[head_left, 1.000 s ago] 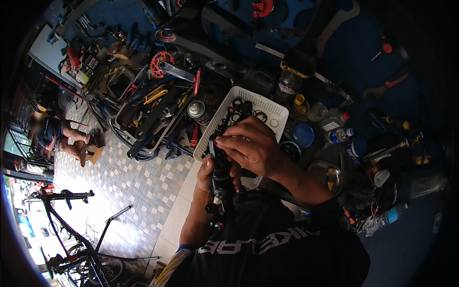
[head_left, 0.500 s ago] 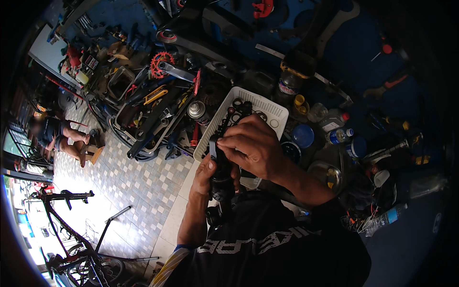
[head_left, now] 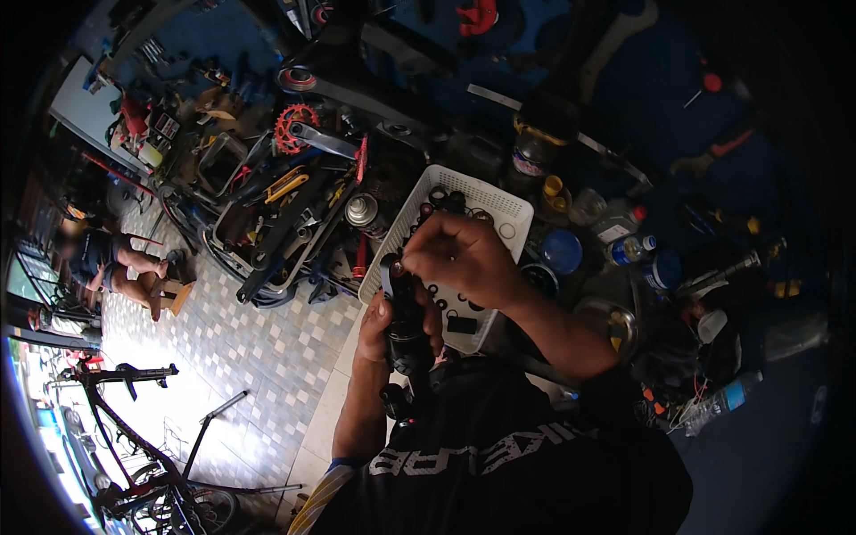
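"Why's that white, perforated plastic basket (head_left: 515, 212) so near?"

"For reach, probably. The black tubular part (head_left: 407, 324) is at its seven o'clock: my left fingers (head_left: 381, 310) wrap it, likely steadying; my right fingers (head_left: 426, 259) bunch, nearly closed, at the part's looped end, grip hidden."

A wide passage lies over the tiled floor (head_left: 290, 343) to the left of the left hand (head_left: 374, 330), reaching as far as the bicycle frame (head_left: 143, 446) at lower left. Farther ahead, the spray can (head_left: 362, 212) and piled bicycle parts (head_left: 294, 209) obstruct that side. The right hand (head_left: 468, 263) blocks the black cylindrical part (head_left: 407, 325) from the right; the black shirt (head_left: 499, 410) crowds its lower end. The white basket's (head_left: 506, 198) raised walls leave entry from above, and the blue lid (head_left: 561, 251) hems its right side.
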